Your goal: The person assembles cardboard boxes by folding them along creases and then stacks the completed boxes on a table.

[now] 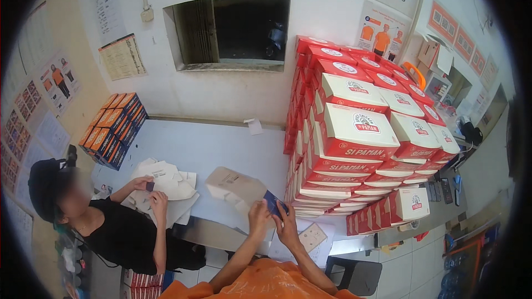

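Observation:
Both of my hands are at the near end of a cardboard box blank (pixel 231 184), pale on its long face and dark blue at the near end. It slants over the table's near edge, blurred along its side. My left hand (pixel 258 219) has its fingers closed at the near left corner of the carton. On the other side, my right hand (pixel 286 227) grips the blue end, thumb and fingers bent around it. Below my right hand lies a printed sheet (pixel 313 237) with a brownish panel.
At left, a person in black (pixel 105 221) handles a pile of flat pale blanks (pixel 166 180). Tall stacks of red and white boxes (pixel 360 130) crowd the table's right side. Orange and blue boxes (pixel 113 127) stand at the far left, and a crumpled paper (pixel 254 126) lies near the wall.

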### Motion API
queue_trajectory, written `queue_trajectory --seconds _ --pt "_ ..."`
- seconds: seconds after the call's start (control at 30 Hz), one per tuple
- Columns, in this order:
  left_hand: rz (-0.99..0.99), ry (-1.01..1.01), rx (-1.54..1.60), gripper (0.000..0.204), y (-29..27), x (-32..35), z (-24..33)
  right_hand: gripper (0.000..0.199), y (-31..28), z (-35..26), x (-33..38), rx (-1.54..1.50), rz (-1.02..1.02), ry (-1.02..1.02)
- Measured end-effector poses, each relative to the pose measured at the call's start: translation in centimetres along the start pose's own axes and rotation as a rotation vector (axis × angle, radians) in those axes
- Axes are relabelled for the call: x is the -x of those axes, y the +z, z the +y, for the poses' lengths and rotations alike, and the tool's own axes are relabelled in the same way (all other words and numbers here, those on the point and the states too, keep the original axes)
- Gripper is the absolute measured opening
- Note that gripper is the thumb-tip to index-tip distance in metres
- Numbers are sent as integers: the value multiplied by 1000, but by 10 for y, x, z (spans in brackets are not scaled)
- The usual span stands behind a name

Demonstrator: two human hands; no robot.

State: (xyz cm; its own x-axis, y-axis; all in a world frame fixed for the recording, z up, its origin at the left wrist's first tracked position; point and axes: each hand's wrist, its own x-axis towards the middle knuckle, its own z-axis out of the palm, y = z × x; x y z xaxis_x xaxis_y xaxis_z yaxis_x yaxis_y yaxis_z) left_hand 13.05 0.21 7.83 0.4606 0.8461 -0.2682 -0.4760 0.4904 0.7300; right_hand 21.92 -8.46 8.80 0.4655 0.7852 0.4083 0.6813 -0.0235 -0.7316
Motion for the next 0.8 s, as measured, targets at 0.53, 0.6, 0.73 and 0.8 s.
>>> queue_trajectory --seconds 0.53,0.6,0.73,0.8 --pt "137 153 -407 38 -30 11 19 43 22 -17 13 -322 -61 172" --pt "55 211 -850 39 -52 7 29 45 9 -9 1 -413 -20 160" --pt "-124 -77 -1281 52 -75 18 63 42 -3 -12 -13 -232 -235 -71" --pt "-229 -100 -962 67 -87 46 67 38 -2 -17 -20 -301 -269 -82"
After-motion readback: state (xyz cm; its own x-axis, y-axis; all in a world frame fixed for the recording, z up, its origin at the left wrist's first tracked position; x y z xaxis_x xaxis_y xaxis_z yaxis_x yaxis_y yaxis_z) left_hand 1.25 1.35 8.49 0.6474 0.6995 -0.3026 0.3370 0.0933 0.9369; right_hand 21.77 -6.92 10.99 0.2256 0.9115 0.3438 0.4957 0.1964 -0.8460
